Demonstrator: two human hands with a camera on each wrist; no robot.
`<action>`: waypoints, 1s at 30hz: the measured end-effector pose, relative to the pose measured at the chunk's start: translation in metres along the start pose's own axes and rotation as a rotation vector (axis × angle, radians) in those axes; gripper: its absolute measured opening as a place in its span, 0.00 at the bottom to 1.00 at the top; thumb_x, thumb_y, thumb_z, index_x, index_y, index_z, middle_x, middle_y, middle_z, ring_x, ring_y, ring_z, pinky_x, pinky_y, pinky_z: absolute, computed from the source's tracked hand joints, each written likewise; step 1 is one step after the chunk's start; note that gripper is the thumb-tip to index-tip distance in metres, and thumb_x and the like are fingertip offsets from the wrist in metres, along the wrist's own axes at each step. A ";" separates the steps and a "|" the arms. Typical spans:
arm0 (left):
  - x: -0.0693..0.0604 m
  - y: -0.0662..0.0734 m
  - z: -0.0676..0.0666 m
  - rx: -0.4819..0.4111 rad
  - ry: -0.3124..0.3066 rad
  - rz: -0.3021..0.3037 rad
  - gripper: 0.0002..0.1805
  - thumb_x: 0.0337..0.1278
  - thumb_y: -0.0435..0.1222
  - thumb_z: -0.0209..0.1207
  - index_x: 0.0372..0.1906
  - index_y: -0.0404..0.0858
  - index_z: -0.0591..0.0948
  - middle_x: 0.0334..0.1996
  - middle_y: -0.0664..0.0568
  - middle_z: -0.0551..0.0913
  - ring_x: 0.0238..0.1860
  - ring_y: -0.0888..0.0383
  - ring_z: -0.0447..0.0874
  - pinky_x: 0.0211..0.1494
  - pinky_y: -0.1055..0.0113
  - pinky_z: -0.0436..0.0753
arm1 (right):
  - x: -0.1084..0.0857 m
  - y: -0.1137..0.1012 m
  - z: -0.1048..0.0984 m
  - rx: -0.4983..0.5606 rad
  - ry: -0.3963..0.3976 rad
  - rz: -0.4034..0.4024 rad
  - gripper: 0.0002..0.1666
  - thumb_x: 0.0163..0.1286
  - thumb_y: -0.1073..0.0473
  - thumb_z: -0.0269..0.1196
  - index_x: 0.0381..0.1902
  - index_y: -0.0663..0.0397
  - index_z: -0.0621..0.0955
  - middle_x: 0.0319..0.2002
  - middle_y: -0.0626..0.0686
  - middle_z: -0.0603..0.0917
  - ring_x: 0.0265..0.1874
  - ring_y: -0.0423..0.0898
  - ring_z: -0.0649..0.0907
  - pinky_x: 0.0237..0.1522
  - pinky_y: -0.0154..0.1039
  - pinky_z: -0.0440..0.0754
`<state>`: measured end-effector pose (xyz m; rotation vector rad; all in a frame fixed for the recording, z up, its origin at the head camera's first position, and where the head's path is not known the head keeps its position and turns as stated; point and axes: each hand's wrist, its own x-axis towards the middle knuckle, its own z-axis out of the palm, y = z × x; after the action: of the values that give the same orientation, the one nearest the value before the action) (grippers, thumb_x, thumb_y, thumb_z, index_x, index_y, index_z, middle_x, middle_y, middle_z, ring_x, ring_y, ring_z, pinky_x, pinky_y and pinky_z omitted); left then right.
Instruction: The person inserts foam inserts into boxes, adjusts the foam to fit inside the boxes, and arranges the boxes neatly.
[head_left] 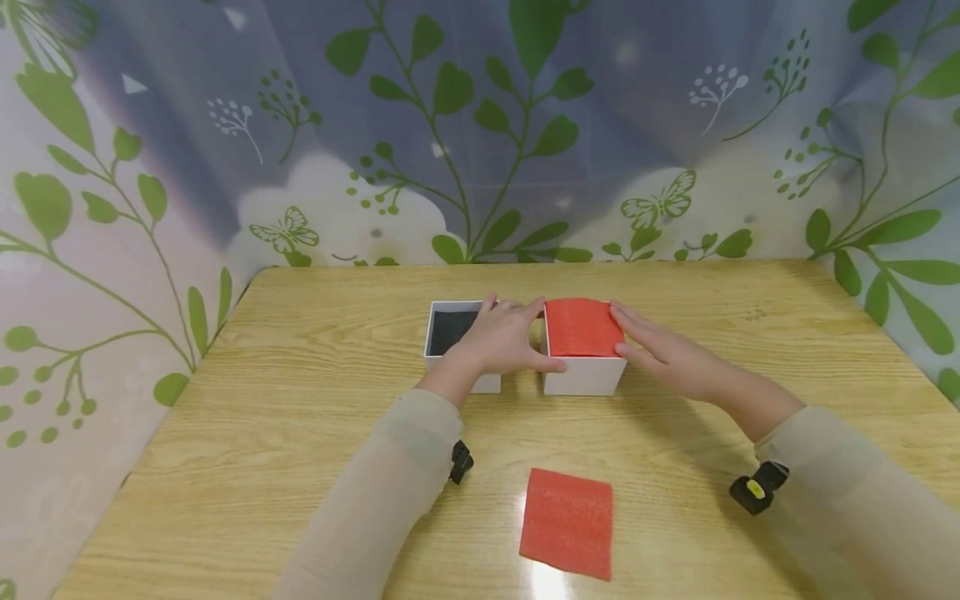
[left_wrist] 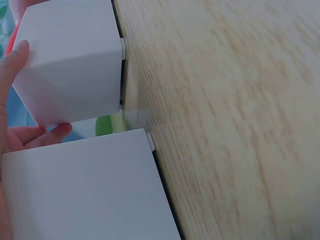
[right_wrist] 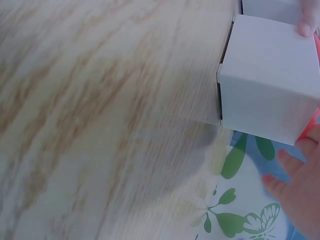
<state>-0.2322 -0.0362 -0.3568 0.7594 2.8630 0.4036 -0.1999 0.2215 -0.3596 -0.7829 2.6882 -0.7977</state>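
A white box (head_left: pixel 583 377) stands upright with a red felt-like sheet (head_left: pixel 584 327) over its top opening. My left hand (head_left: pixel 504 337) reaches across a second white box (head_left: pixel 487 383), which has a dark lining inside (head_left: pixel 452 330). Its thumb rests on the front of the red-topped box, and its other fingers are at that box's left side. On the opposite side, my right hand (head_left: pixel 667 354) has its fingers extended against the right top edge. The left wrist view shows the left thumb (left_wrist: pixel 17 57) on the white face. Part of the dark-lined box is hidden behind the left hand.
Another red square sheet (head_left: pixel 567 523) lies flat on the wooden table (head_left: pixel 300 433), nearer to me than the boxes. A leaf-patterned curtain (head_left: pixel 487 125) hangs behind the table and along its sides. A narrow gap separates the two boxes.
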 end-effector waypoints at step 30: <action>0.000 0.001 0.000 0.009 0.006 0.004 0.57 0.40 0.68 0.59 0.73 0.42 0.55 0.62 0.57 0.71 0.66 0.52 0.60 0.70 0.49 0.39 | -0.001 -0.013 -0.001 -0.147 -0.026 -0.001 0.39 0.76 0.44 0.41 0.73 0.61 0.45 0.73 0.59 0.41 0.70 0.59 0.46 0.66 0.58 0.51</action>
<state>-0.2316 -0.0357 -0.3569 0.7665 2.8708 0.3946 -0.1938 0.2129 -0.3516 -0.8215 2.7472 -0.5902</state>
